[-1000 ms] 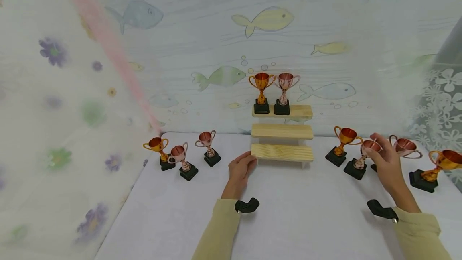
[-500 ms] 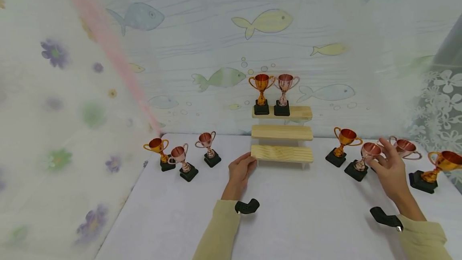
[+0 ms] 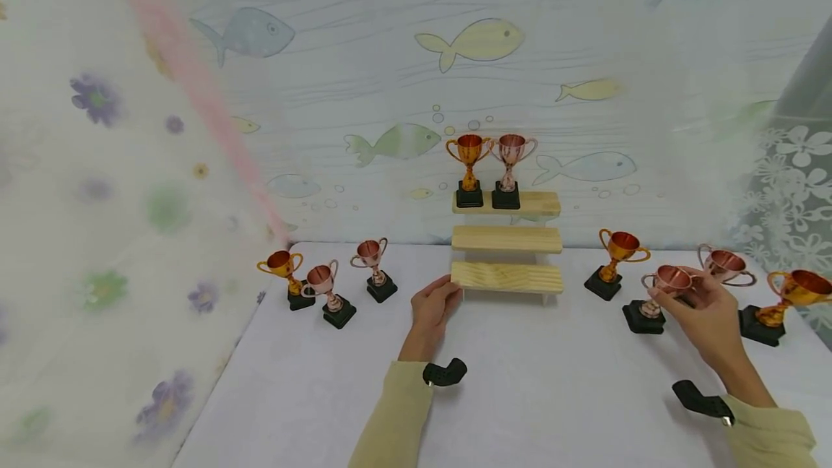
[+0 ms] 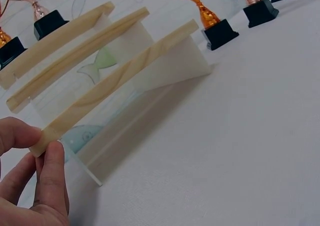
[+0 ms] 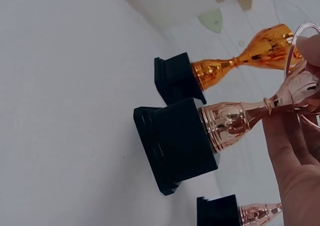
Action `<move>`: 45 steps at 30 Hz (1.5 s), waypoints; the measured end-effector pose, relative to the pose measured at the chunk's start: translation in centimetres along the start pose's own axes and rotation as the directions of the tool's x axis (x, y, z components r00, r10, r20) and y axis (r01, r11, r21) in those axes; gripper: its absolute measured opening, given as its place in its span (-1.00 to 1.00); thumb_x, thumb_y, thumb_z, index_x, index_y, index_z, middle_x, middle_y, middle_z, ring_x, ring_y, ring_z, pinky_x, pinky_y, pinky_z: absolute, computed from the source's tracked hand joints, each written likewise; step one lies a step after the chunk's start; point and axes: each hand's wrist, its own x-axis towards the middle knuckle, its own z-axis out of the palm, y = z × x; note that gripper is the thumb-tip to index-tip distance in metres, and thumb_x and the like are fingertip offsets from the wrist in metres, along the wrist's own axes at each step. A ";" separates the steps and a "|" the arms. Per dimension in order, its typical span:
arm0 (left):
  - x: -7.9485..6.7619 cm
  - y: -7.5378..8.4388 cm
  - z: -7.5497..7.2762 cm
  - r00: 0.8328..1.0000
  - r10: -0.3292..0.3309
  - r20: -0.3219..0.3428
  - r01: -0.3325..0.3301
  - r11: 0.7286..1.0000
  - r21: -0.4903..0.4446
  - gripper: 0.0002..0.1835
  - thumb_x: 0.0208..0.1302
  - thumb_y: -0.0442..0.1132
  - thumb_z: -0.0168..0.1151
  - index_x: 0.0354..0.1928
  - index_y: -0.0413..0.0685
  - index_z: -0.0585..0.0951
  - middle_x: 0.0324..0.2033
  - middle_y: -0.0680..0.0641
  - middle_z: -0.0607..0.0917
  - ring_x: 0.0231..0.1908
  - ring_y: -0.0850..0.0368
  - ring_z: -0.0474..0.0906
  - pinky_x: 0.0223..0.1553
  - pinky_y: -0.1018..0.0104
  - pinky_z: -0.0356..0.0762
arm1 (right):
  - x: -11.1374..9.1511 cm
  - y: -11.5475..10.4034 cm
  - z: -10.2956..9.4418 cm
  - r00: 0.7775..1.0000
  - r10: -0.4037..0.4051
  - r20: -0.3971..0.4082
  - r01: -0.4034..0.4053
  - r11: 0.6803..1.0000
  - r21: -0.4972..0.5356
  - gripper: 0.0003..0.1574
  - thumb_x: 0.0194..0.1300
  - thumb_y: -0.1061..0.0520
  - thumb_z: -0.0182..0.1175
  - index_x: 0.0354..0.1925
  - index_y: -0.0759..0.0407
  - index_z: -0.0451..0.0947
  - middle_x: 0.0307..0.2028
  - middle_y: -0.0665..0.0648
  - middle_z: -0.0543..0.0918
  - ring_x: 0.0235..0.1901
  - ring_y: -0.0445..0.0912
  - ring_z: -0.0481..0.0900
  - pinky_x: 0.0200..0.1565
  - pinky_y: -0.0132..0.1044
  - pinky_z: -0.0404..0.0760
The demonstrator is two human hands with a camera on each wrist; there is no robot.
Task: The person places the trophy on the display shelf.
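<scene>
My left hand (image 3: 432, 309) pinches the left end of the lowest step of a three-tier wooden stand (image 3: 507, 277); thumb above and fingers below show in the left wrist view. My right hand (image 3: 705, 316) holds a rose-gold trophy cup (image 3: 669, 280) by its bowl, thumb on the near side. In the right wrist view this cup's black base (image 5: 175, 141) is large and tilted by the camera; whether it touches the table I cannot tell. A gold trophy (image 3: 469, 154) and a rose-gold trophy (image 3: 511, 154) stand side by side on the top step.
Right of the stand is a gold trophy (image 3: 620, 248); beyond my right hand are another rose-gold trophy (image 3: 724, 264) and a gold trophy (image 3: 796, 287). A gold trophy (image 3: 282, 266) and two rose-gold ones (image 3: 321, 284) stand on the left of the white table (image 3: 520, 381).
My right hand has taken hold of the rose-gold trophy's bowl and turned it a little, moving slightly nearer to me. The left hand stays on the stand.
</scene>
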 end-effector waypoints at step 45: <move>0.2 -0.1 0.1 0.999 -0.018 -0.036 0.018 1.000 -0.003 -0.63 0.20 -0.53 0.32 0.08 -0.41 0.66 -0.01 -0.33 0.72 -0.24 0.13 0.71 -0.09 0.33 0.73 | -3.7 -3.2 3.8 0.964 -0.265 0.033 0.265 0.964 0.007 -0.26 0.04 0.62 0.38 0.21 0.48 0.45 -0.03 -0.32 0.58 -0.11 -0.48 0.60 -0.19 -0.66 0.62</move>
